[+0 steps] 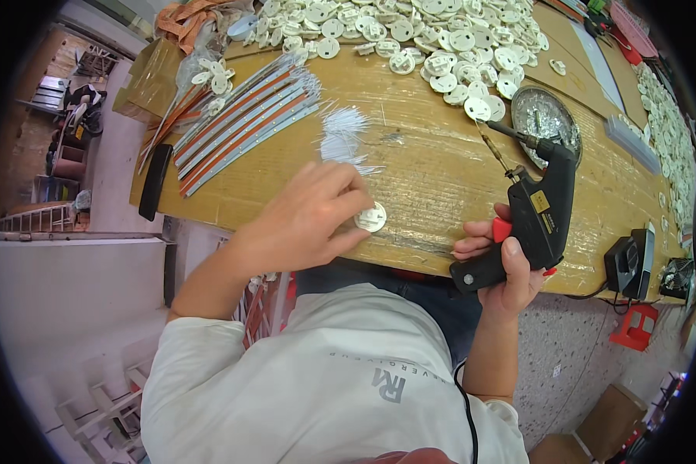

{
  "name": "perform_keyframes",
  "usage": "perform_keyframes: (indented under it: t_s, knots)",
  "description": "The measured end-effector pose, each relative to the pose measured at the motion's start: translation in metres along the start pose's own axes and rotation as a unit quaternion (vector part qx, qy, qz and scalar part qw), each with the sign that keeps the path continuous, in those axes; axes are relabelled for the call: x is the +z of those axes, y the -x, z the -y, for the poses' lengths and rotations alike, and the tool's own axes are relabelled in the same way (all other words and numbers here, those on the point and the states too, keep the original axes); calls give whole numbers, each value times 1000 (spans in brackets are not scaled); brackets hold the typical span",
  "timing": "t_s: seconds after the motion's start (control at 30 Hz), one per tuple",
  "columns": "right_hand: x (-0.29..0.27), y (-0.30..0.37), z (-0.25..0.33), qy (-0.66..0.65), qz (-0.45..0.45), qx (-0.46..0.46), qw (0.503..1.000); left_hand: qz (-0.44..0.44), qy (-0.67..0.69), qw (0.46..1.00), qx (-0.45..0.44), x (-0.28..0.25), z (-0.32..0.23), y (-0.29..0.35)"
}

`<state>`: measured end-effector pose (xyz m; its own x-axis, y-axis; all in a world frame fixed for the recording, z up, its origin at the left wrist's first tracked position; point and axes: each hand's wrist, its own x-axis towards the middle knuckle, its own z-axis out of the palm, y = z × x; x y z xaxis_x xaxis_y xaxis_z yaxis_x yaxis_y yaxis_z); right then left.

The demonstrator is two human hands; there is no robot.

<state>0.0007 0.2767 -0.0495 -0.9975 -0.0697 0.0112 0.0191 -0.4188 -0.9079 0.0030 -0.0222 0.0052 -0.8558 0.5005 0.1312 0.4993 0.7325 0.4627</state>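
Near the table's front edge, a small white round plastic disc (pixel 375 220) with raised parts lies between the thumb and fingers of my left hand (pixel 313 209). Those fingers are closed at its left side. My right hand (pixel 516 278) is wrapped round the handle of a black soldering gun (pixel 547 205) with a red trigger. The gun's thin metal tip points away from me, near a loose white disc (pixel 477 108) at the edge of a heap. A bunch of thin white wires (pixel 340 135) lies beyond my left hand.
Grey and orange strips (pixel 243 124) lie at the left beside a black bar (pixel 155 182). Many white discs (pixel 441 46) are heaped at the back. A round metal dish (pixel 545 116) stands behind the gun. A black device (pixel 630 261) sits at the right edge.
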Motion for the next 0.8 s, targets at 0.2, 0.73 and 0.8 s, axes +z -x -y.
perform_keyframes:
  t_s: [0.2,0.73,0.8]
  knots:
    - [2,4,-3,35,-13,-14,999,-124,-10,991,-57,26,-22,6]
    - [3,4,-2,56,-9,-20,998,-176,-108,975,-87,15,6,-18]
    - [2,4,-2,54,-6,-22,998,-163,-130,975,-76,16,7,-25]
